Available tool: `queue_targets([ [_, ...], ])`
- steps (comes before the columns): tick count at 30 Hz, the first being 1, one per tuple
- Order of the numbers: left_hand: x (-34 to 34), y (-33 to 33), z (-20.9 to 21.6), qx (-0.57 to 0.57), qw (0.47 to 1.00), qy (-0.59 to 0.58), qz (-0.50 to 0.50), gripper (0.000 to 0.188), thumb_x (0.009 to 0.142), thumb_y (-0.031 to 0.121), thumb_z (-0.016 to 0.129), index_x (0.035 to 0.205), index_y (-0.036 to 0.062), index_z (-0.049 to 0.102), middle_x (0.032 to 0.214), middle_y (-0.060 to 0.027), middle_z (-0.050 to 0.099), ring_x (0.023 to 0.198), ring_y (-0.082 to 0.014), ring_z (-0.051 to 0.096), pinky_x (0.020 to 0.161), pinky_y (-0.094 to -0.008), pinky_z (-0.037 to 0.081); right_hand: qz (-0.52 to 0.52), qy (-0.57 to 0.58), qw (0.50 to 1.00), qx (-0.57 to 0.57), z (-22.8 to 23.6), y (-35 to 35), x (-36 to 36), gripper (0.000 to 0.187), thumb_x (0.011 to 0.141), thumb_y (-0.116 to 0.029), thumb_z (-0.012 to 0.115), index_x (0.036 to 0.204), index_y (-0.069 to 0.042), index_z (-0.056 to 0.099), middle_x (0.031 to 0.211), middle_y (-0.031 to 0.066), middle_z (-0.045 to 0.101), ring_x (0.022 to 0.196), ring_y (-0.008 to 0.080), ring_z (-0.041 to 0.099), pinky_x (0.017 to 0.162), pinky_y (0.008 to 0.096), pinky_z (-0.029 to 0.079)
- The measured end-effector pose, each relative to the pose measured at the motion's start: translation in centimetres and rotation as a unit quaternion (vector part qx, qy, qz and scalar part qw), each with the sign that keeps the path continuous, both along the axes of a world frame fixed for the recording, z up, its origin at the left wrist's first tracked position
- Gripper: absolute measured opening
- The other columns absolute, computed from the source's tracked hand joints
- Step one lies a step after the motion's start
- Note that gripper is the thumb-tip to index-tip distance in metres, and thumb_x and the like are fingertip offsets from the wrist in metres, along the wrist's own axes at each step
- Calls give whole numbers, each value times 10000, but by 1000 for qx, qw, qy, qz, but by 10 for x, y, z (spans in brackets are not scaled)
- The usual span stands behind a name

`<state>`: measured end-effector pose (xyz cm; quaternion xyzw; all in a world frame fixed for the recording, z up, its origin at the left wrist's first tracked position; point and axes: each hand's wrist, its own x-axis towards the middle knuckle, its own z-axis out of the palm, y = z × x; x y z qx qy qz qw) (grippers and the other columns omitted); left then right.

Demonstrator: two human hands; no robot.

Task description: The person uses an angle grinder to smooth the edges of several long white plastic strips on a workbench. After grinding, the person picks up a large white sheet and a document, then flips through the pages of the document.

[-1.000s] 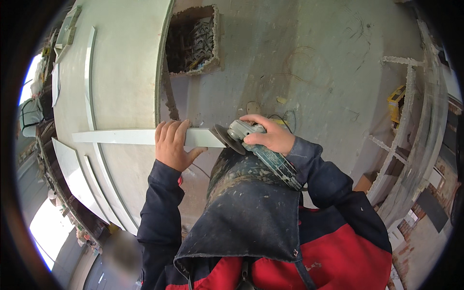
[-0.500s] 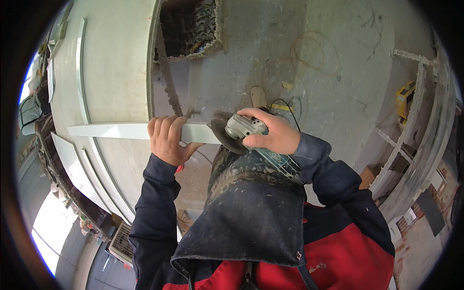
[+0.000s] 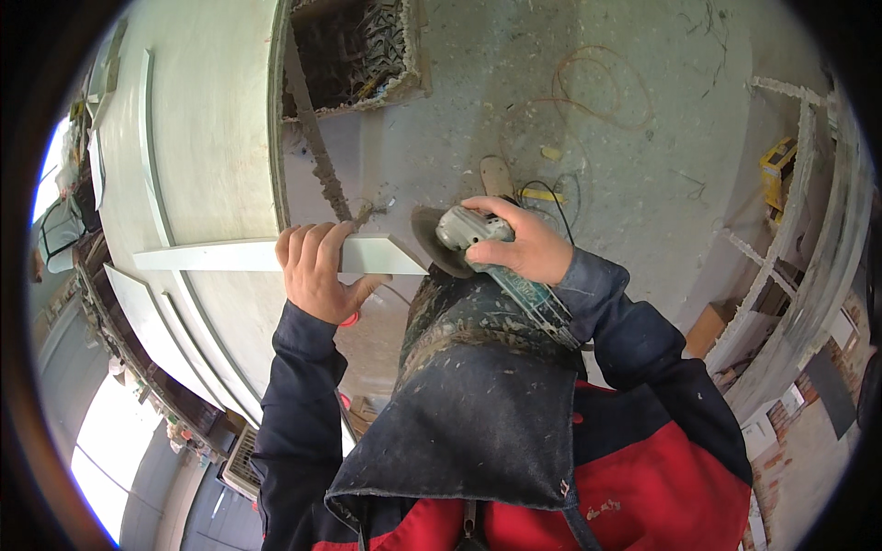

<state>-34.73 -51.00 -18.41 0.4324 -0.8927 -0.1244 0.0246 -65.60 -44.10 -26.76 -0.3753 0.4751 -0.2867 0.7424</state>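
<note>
My left hand (image 3: 317, 271) is wrapped over a long pale strip (image 3: 211, 255), its fingers on the far side and the thumb on the near side. The strip lies across the worktable's edge, and its right end, cut at a slant, juts out past the edge. My right hand (image 3: 528, 246) grips an angle grinder (image 3: 467, 228) by its grey head and green body. The grinder's round disc (image 3: 432, 241) stands just right of the strip's slanted end; a narrow gap shows between most of the disc and that end.
The pale worktable (image 3: 216, 138) fills the left side, with another strip (image 3: 152, 147) on it. A rough-edged bin of scraps (image 3: 367, 55) stands at the far side. A cord (image 3: 602, 87) loops on the floor. A yellow case (image 3: 777, 174) sits by a dusty rack at right.
The grinder and its disc have shifted slightly right, off the strip's end, so the slanted cut now shows. My left hand keeps its hold on the strip.
</note>
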Motion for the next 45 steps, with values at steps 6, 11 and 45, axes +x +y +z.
queue_targets([
  [6,-10,5,-4,8,1000,4,-2,834,701,647,823,1245,47,621,1097,-130,638,1045,-356,586,1027,-488,380,17,-46,998,-33,14,-17,8,736,904,-410,771,1454,-4,500,1297,156,652,1190,228,622,1057,354,467],
  [11,-8,3,-5,5,1000,15,-9,811,705,635,827,1226,45,631,1083,-129,633,1018,-348,583,992,-478,386,34,-25,996,-73,22,-14,1,745,900,-415,768,1456,0,497,1314,182,649,1211,267,631,1064,372,467],
  [45,-4,5,-12,-10,1000,14,1,818,741,708,776,1190,36,654,1080,-144,644,1043,-358,582,996,-485,396,5,5,1000,-24,5,18,-1,765,887,-442,788,1452,-5,513,1313,166,652,1194,230,629,1055,360,470],
])
